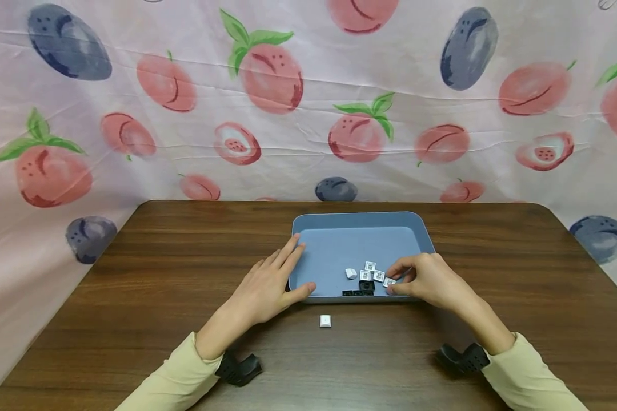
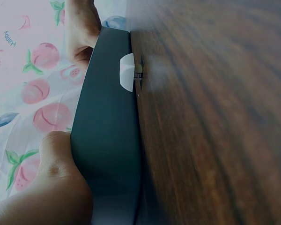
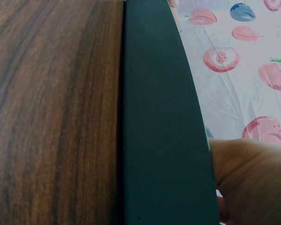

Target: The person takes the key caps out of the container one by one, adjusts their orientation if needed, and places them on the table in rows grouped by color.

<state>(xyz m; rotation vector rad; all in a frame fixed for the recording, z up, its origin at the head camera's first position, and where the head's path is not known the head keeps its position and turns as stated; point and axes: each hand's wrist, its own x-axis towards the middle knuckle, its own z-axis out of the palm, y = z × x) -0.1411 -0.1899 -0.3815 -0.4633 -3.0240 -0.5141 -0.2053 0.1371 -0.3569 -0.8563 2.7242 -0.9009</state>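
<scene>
A shallow blue tray (image 1: 360, 220) lies on the table. My left hand (image 1: 267, 285) rests at its left front corner, fingers spread and nearly straight along the rim. Over the front right of the tray, my right hand (image 1: 432, 279) pinches a small white keycap (image 1: 389, 282) between thumb and fingers. Beside it are several white keycaps (image 1: 365, 275), some with undersides up, and black keycaps (image 1: 367, 285) near the front wall. One white keycap (image 1: 325, 321) sits on the table before the tray; the left wrist view also shows this white keycap (image 2: 127, 72).
The brown wooden table (image 1: 195, 251) extends around the tray. Behind it hangs a fruit-print cloth (image 1: 298, 142). A black wrist device (image 1: 239, 368) is at the left sleeve, and another black device (image 1: 463, 359) is at the right.
</scene>
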